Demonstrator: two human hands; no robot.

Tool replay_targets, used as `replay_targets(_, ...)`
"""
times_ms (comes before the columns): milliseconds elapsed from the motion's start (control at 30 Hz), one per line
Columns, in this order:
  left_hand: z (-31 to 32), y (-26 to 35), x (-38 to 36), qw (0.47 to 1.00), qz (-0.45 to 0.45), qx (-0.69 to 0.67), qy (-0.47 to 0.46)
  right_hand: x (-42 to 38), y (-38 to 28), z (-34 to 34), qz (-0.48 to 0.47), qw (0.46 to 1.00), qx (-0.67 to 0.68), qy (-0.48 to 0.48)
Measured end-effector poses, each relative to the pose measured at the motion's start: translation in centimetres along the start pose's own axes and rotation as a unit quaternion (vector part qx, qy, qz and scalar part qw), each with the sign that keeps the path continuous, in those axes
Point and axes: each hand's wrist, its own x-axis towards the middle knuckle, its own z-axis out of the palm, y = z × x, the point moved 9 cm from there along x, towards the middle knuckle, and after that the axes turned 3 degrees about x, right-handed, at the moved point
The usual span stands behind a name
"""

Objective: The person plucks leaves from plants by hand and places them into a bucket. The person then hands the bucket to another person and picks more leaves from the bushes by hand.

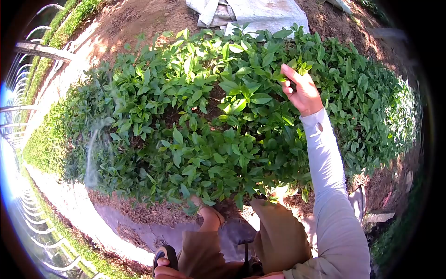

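Head view: right hand [303,92] over the bush [218,158].
Near the far edge of bush, its fingers are closed on green leaves [304,67]; left hand [168,271] touches a dark object [171,255], grip I cannot tell.

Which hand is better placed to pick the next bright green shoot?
Probably the right hand: it is over the leafy green bush, holding bright green leaves. The left hand is low, gripping a black round-ended object.

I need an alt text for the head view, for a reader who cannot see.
The right hand holds bright green leaves above a leafy bush. At the bottom edge, the left hand, partly cut off, touches a dark rounded object. A whitish sheet lies on soil beyond.
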Motion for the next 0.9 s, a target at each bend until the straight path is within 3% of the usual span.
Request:
replay_targets(67, 0.2, 0.0, 0.0, 1.000, -0.008, 0.013, -0.014, 0.3, 1.6, -1.7, 0.037, 0.999, 0.005, 0.018)
replay_targets(167, 0.8, 0.1, 0.2, 0.999, -0.008, 0.023, -0.032, 2.2, 1.3, -1.8, -0.004, 0.998, -0.059, 0.015)
replay_targets(233, 1.0, 0.1, 0.3, 0.999, -0.004, 0.025, -0.039, 2.9, -0.4, -1.1, -0.045, 0.982, -0.180, 0.043)
replay_targets(300, 1.2, 0.1, 0.4, 0.999, -0.001, 0.023, -0.046, 3.2, -1.7, -0.8, -0.039, 0.930, -0.357, 0.081)
replay_targets(400, 1.5, 0.0, 0.4, 0.998, -0.001, 0.022, -0.053, 4.7, -0.3, -1.6, -0.021, 0.863, -0.503, 0.041)
replay_targets(433, 1.5, 0.0, 0.4, 0.998, 0.000, 0.023, -0.055, 5.3, 0.2, -1.1, -0.059, 0.849, -0.526, 0.006)
replay_targets(500, 1.8, 0.0, 0.2, 0.998, 0.003, 0.025, -0.060, 6.3, 0.7, 0.7, -0.178, 0.771, -0.612, -0.006)
replay_targets(633, 2.2, 0.2, 0.2, 0.997, 0.001, 0.033, -0.070, 8.6, 3.4, 3.5, -0.142, 0.731, -0.666, -0.044)
replay_targets(667, 2.2, 0.2, 0.3, 0.997, 0.000, 0.035, -0.072, 8.6, 3.3, 5.0, -0.203, 0.695, -0.689, -0.041)
replay_targets(700, 2.2, 0.4, 0.3, 0.997, -0.001, 0.036, -0.075, 8.7, 3.7, 5.6, -0.202, 0.677, -0.707, -0.044)
replay_targets(867, 2.2, 0.7, 0.3, 0.995, -0.009, 0.056, -0.083, 8.6, 4.5, 6.2, -0.280, 0.652, -0.698, -0.099)
replay_targets(900, 2.1, 0.6, 0.4, 0.995, -0.009, 0.060, -0.083, 8.8, 4.0, 4.5, -0.247, 0.742, -0.619, -0.075)
